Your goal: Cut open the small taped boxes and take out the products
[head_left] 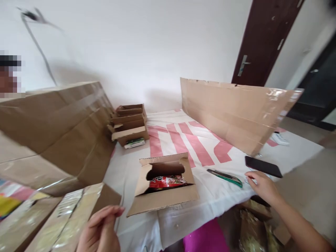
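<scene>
An open cardboard box (168, 203) with its flaps spread stands on the table before me. Inside it lies a shiny red packet (165, 182). My left hand (101, 229) is left of this box, apart from it, thumb and fingers pressed together with nothing showing between them. My right hand (264, 187) is at the table's front edge, thumb and forefinger brought together; anything between them is too small to make out. Just left of it lies a green box cutter (227, 177), and a black phone (263, 166) lies just behind it.
Taped cartons (70, 210) stand at the lower left, below a large carton (65, 133). Small open boxes (130, 127) line up farther back, a green-and-white pack (134, 143) before them. A cardboard panel (231, 112) stands at right. Another person is at far left.
</scene>
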Available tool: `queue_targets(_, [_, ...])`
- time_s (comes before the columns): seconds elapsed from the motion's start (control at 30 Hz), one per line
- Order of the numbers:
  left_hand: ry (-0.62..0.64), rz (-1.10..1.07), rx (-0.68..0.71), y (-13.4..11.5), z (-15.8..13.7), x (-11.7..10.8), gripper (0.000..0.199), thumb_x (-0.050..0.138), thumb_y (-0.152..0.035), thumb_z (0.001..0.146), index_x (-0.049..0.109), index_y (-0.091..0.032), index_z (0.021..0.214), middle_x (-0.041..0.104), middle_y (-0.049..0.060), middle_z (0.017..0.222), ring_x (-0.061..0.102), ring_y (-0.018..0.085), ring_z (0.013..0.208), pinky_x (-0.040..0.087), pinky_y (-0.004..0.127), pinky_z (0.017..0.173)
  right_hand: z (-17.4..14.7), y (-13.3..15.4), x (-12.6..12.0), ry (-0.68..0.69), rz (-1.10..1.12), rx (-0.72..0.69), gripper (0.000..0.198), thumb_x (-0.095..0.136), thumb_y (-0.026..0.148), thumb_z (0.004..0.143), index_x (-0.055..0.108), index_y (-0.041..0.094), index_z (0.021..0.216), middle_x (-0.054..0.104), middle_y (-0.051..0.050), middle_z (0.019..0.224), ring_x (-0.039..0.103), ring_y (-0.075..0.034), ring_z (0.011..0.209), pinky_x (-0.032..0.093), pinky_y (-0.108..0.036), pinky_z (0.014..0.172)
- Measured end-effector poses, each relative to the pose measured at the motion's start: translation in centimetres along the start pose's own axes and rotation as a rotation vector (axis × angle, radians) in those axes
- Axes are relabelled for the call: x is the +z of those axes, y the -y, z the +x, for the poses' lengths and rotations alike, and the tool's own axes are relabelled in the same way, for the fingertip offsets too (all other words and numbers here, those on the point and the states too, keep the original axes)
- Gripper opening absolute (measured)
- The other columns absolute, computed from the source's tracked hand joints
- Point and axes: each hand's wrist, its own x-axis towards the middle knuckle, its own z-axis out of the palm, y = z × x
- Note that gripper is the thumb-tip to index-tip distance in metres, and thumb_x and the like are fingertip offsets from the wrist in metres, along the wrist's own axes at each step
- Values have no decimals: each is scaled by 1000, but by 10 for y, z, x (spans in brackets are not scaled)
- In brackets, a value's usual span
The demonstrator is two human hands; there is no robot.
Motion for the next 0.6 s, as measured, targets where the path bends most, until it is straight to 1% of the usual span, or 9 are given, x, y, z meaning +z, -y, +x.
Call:
queue_targets(0.07, [174,161,178,-18,7,6,13,58,-31,87,64,-23,95,71,0,83,69,17,74,57,27,70,14,37,-11,-94,153,-63,23,49,35,88,67,21,90,72,-7,89,67,-23,83,53,-35,76])
queue_targets(0.17, [535,393,554,-39,6,25,17,51,-22,91,66,-23,100,74,2,91,71,17,80,58,27,72,30,118,-32,-126,404,-243,15,51,29,92,64,24,97,71,-4,93,67,-18,86,54,-28,75])
queue_targets(0.23, [709,503,713,-45,-1,40,24,46,-14,90,66,-21,102,74,5,100,71,19,88,59,30,78,35,177,-43,-75,542,-462,18,50,24,93,61,25,107,70,-5,100,66,-17,94,53,-27,82])
queue_targets(0.3, [798,640,755,-44,-9,53,32,45,-8,87,66,-18,109,72,9,112,69,23,99,57,36,86,36,229,-48,70,665,-644,25,50,23,93,57,23,118,67,-7,112,63,-17,105,51,-28,92])
queue_targets(0.33, [818,707,750,-41,-12,57,34,46,-9,86,65,-17,113,69,11,118,67,25,105,56,39,90,36,250,-47,159,709,-715,30,51,26,94,54,21,123,65,-9,119,60,-18,111,50,-29,95])
queue_targets(0.4, [833,820,712,-33,-16,59,38,52,-15,85,62,-18,122,63,14,128,61,30,117,52,45,95,34,281,-38,315,712,-796,41,51,34,94,50,17,131,60,-12,129,55,-20,120,47,-33,103])
queue_targets(0.47, [784,886,658,-25,-16,55,46,60,-22,82,59,-22,128,55,15,138,47,39,131,45,55,101,34,296,-23,385,599,-803,50,53,40,93,48,15,136,55,-14,137,51,-24,127,43,-41,108])
queue_targets(0.53, [681,903,594,-17,-14,46,50,66,-29,78,60,-26,127,43,15,148,29,46,140,37,64,104,35,294,-5,343,435,-741,56,53,47,92,48,16,138,51,-16,142,46,-30,131,41,-49,108])
queue_targets(0.6, [613,876,537,-9,-12,38,45,71,-38,76,64,-24,118,39,15,151,20,49,142,32,68,106,38,279,14,217,300,-623,58,50,52,91,50,17,138,48,-17,145,42,-35,133,40,-55,106])
